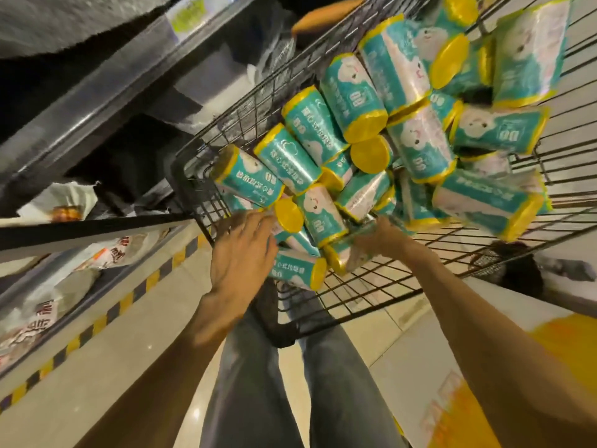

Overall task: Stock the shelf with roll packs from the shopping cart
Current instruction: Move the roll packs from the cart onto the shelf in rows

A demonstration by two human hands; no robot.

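Note:
A black wire shopping cart (381, 286) in front of me holds several teal roll packs with yellow ends. My left hand (240, 250) reaches into the cart's near corner and lies against a roll pack (298, 270), fingers wrapped over its side. My right hand (381, 237) grips another roll pack (347, 257) just to the right, fingers curled round its far end. More packs (416, 140) are piled deeper in the cart. The shelf (97, 227) stands at the left, its boards slanted in this view.
Lower shelf levels at the left carry white bags with red print (109, 253). A yellow and black striped strip (106, 315) runs along the shelf base. My legs (290, 383) stand behind the cart. A blurred yellow pack (484, 399) is at the lower right.

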